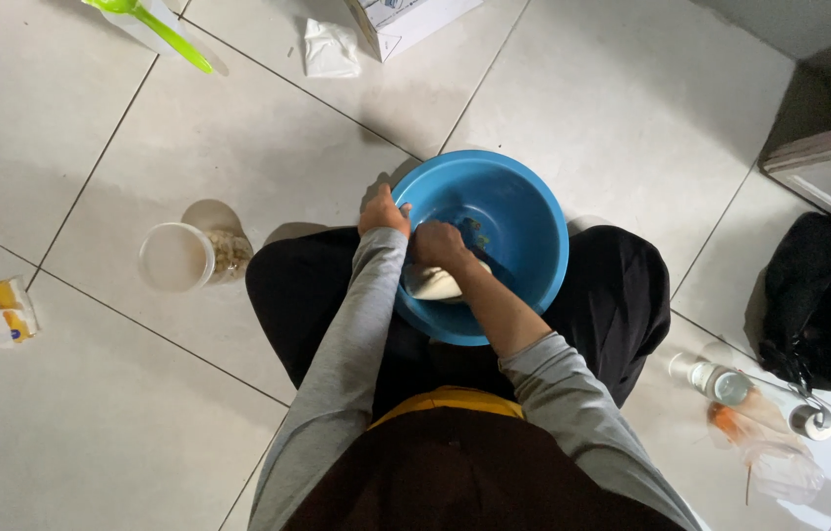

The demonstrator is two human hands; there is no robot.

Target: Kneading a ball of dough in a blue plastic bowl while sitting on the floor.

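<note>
1. the blue bowl (523,221) sits on the floor between the knees, and the left hand (383,213) grips its near-left rim.
2. the right hand (438,245) is clenched onto the pale dough (432,285) inside.
3. a hard push could tip the bowl if the rim grip slips.
4. the clear tub (179,258) lies near the left knee and could get knocked.

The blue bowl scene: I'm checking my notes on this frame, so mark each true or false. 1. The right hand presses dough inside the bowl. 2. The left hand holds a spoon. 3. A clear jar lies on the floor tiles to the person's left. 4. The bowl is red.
1. True: the right hand presses pale dough in the blue bowl.
2. False: the left hand grips the bowl's rim.
3. True: the clear jar lies on its side.
4. False: it is blue.
</note>
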